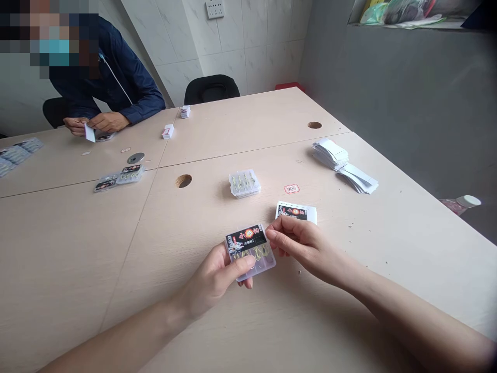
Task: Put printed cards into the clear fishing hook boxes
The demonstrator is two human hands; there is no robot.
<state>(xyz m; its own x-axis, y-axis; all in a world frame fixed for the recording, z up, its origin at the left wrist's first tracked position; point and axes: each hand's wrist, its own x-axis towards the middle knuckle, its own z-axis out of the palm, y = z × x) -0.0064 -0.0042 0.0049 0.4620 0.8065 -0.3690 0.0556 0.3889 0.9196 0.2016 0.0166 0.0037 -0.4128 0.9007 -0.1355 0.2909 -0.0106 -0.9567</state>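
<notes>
My left hand (pixel 223 272) holds a clear plastic box (pixel 262 263), thumb on its front. Inside the box show yellowish looped items, and a black printed label (pixel 245 239) lies across its upper part. My right hand (pixel 297 238) is closed at the box's right edge, thumb against the fingers; whether anything is pinched there is too small to tell. Just behind that hand lies a stack of printed cards (pixel 295 211), partly covered by it. Farther back stands a stack of clear boxes (pixel 244 183), beside a small red-edged sticker (pixel 292 189).
White paper strips (pixel 330 154) lie at the right of the table (pixel 217 140). Labelled boxes (pixel 130 175) and a metal disc (pixel 135 158) are at the left. Across the table, a person in a dark blue jacket (pixel 132 77) handles a card. A bottle (pixel 462 203) stands beyond the right edge.
</notes>
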